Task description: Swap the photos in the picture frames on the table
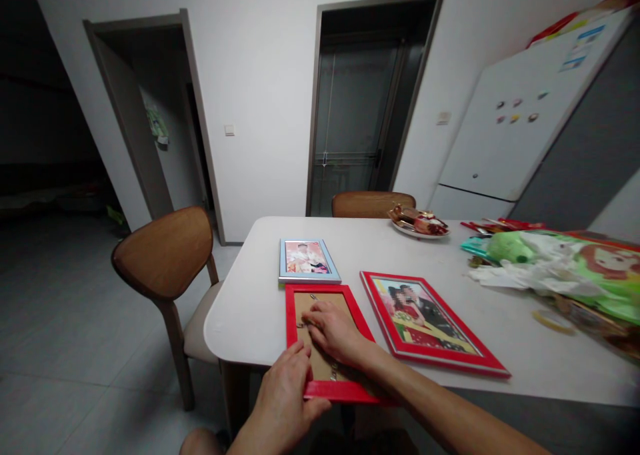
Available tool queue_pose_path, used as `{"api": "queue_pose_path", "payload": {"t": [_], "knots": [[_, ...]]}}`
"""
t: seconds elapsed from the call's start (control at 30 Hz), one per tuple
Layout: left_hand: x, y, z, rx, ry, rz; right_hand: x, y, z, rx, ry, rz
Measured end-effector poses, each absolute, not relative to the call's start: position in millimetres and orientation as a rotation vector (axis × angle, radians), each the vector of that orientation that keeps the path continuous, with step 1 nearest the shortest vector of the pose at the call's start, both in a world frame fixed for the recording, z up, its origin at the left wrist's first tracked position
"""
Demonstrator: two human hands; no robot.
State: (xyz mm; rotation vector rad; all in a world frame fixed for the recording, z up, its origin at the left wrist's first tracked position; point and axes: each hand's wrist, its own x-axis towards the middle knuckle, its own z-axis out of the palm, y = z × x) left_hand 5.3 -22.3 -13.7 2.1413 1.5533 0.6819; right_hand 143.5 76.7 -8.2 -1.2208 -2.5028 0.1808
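Note:
A red picture frame (347, 392) lies face down near the front edge of the table, its brown backing board (319, 368) showing. My left hand (286, 389) grips the frame's near left corner, thumb along the bottom edge. Over the board, my right hand (334, 331) has its fingers bent and pressed together at a small metal clip (301, 325) by the left rim. Other metal pieces (334, 372) sit at the near and far ends. Just beyond is a light blue frame (310, 260) with a photo; to the right lies a larger red frame (435, 318), picture up.
A plate (419, 231) with food or wrappers stands at the table's far side. Green and white plastic bags (560, 258) and a tape roll (554, 321) lie at the right. Wooden chairs (167, 258) stand left and behind; a white fridge (525, 121) is at back right.

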Motion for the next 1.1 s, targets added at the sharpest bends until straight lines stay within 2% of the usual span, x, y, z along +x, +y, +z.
{"api": "queue_pose_path", "payload": {"t": [0.17, 0.4, 0.67, 0.8, 0.93, 1.1], "knots": [[6, -22, -12, 2.118, 1.569, 0.682, 147, 119, -14, -1.582, -2.227, 0.234], [5, -23, -11, 2.129, 1.565, 0.665, 141, 141, -18, -1.771, -2.087, 0.250], [28, -23, -9, 2.305, 1.533, 0.435, 156, 118, -8, -1.533, -2.126, 0.276], [47, -20, -13, 2.354, 1.446, 0.438, 183, 103, -4, -1.383, -1.981, 0.465], [43, -23, -1, 2.258, 1.415, 0.680, 213, 87, -3, -1.361, -1.460, 0.808], [47, -24, 34, 1.722, 1.215, 1.379, 195, 45, -4, -1.136, -1.020, 1.504]]}}
